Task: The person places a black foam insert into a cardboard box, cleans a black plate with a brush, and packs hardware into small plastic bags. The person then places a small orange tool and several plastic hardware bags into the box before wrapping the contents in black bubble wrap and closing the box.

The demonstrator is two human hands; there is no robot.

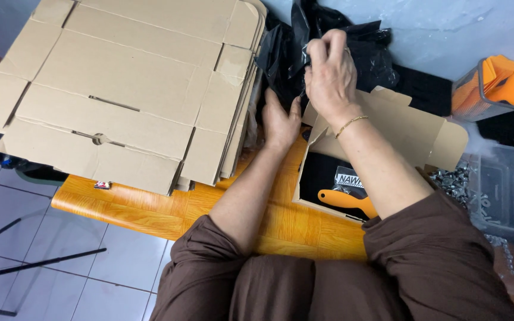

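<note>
A stack of flattened cardboard sheets [120, 89] fills the upper left in front of me. At the right edge stands a clear container of orange parts [495, 86]. Below it, a clear tub [507, 190] beside loose metal screws [453, 181].

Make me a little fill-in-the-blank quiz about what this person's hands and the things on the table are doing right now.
1. The right hand pinches a bag whose colour is ____.
2. The open box holds a tool with a handle coloured ____.
3. The stack of flat boxes is made of ____.
4. The left hand lies between that stack and the ____.

Missing words: black; orange; cardboard; open box
</note>
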